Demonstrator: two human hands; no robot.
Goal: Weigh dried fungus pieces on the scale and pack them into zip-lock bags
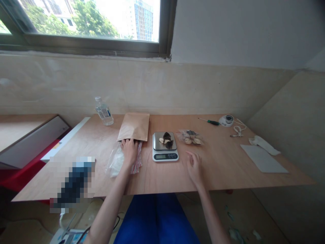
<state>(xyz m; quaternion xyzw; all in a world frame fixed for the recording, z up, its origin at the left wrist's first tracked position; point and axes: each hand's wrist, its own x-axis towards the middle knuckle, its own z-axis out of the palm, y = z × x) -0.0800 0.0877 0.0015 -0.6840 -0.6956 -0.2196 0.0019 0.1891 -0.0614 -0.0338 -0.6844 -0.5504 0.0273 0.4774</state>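
My left hand [129, 150] is at the mouth of a brown paper bag [134, 125], its fingertips hidden there. Clear zip bags with red striped edges [138, 161] and a clear plastic bag [116, 162] lie under and beside it. My right hand [194, 166] rests on the table, empty, with fingers loosely bent and apart. Between the hands stands a white kitchen scale [165, 156]. Its steel plate carries dark pieces [169, 144] and pale slices [161, 140] that look like dried food. Just beyond my right hand lies a clear bag with pale and dark pieces [191, 138].
A water bottle [104, 112] stands at the back left. A screwdriver [212, 122], a white dome camera [226, 120] with a cable [238, 130], a white sheet [264, 159] and a white roll [265, 145] lie to the right. A blurred-out dark object [74, 183] is at the left edge.
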